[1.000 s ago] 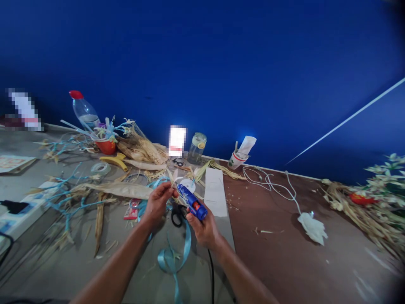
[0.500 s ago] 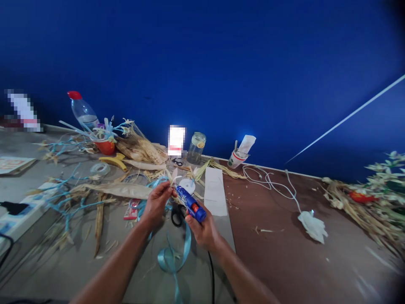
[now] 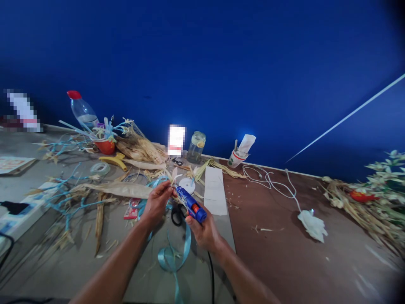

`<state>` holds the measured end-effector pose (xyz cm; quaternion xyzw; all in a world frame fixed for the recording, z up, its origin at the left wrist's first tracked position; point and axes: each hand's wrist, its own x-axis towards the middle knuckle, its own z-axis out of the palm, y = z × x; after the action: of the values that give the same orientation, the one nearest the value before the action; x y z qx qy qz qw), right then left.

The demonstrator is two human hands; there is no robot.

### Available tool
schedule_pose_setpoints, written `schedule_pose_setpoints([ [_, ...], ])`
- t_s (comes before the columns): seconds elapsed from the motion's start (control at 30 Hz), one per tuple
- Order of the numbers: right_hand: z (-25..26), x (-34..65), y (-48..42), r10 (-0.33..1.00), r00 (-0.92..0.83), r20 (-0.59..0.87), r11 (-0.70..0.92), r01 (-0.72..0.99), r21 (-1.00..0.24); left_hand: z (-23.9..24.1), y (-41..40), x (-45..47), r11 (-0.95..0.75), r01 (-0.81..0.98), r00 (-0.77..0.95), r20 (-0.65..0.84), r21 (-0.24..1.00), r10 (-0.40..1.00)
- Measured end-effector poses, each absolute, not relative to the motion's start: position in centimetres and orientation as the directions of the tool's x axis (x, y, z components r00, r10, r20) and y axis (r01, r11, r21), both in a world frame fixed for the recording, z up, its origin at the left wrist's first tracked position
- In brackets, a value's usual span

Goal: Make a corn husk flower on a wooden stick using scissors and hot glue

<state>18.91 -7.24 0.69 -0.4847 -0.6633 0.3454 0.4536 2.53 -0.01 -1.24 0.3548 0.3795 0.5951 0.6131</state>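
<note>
My right hand [image 3: 204,228] is wrapped around a blue glue gun [image 3: 190,203], its front end pointing up and left toward the other hand. Between the fingertips of my left hand [image 3: 159,202] is pinched a small pale flower [image 3: 173,175] that looks made of dried husk. The gun's tip meets the flower's base, though whether they touch is hidden by the fingers. Black-handled scissors [image 3: 177,215] lie just under the gun. Nearer me is a roll of light blue ribbon [image 3: 167,258], and a white spool [image 3: 187,185] lies behind the hands.
Blue-wrapped stems [image 3: 68,207], a long husk [image 3: 117,190] and a power strip [image 3: 25,211] lie on the left. A red cup [image 3: 106,147], a bottle [image 3: 84,112] and a glass jar [image 3: 196,147] stand at the back. White paper [image 3: 215,192] and a cable [image 3: 268,181] lie rightward.
Almost nothing differs. The flower and both hands stay in nearly the same place, with the glue gun still at the flower's base.
</note>
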Motion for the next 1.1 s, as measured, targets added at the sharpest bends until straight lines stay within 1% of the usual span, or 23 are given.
schedule_pose_setpoints([
  [0.13,1.1,18.9,-7.0,0.951,-0.118,0.287,0.309,0.312,-0.898,-1.3,0.0,2.5,0.038,-0.472,0.052,-0.016,0.881,0.999],
  [0.33,1.0,19.0,-7.4,0.957,-0.125,0.26,0.288,0.343,-0.894,-1.6,0.1,2.5,0.06,-0.49,0.033,-0.05,0.87,0.998],
  [0.57,1.2,18.7,-6.9,0.952,-0.129,0.279,0.304,0.265,-0.915,-1.1,-0.1,2.6,0.059,-0.509,0.054,-0.037,0.859,0.998],
  [0.73,0.7,18.9,-7.4,0.964,-0.121,0.239,0.265,0.302,-0.916,-1.3,-0.1,2.6,0.069,-0.493,0.042,-0.055,0.867,0.998],
  [0.83,1.1,19.0,-7.3,0.958,-0.12,0.26,0.285,0.324,-0.902,-1.1,-0.1,2.6,0.072,-0.493,0.049,-0.055,0.867,0.997],
  [0.97,2.0,18.8,-6.9,0.946,-0.15,0.286,0.32,0.307,-0.896,-0.8,-0.1,2.6,0.066,-0.51,0.072,-0.034,0.858,0.997],
  [1.1,1.6,18.8,-7.1,0.954,-0.135,0.268,0.299,0.343,-0.89,-1.0,0.0,2.5,0.066,-0.503,0.064,-0.039,0.862,0.997],
])
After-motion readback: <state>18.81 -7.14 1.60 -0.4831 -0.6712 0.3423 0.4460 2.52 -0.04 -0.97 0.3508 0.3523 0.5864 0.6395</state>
